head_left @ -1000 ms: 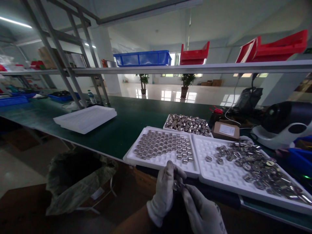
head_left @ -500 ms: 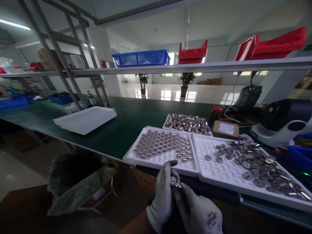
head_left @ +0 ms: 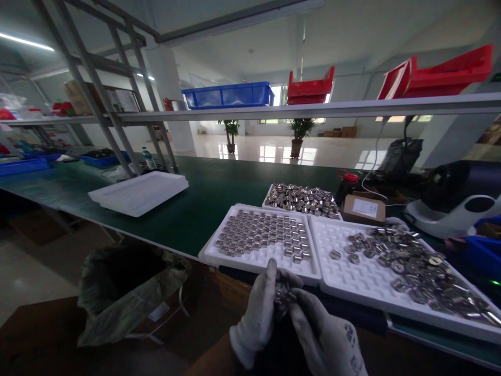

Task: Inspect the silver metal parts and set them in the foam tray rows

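My left hand, in a white glove with greyed fingers, curls around small shiny metal cylinders; how many is unclear. From the right, the thumb and fingers of my gloved right hand are closed on the same metal parts, and its fingertips are partly hidden. Just beyond both hands lies a white moulded tray with rows of metal cylinders set in its pockets. To its right, another white tray carries a loose heap of metal cylinders.
Behind them a smaller tray is heaped with metal pieces. A cardboard box, a red-capped bottle and a white-and-black device stand at right. White trays lie left; a lined bin stands below the table edge.
Both hands have turned, and the fingers have shifted around the metal parts. More metal now shows between them. The trays' contents look the same.
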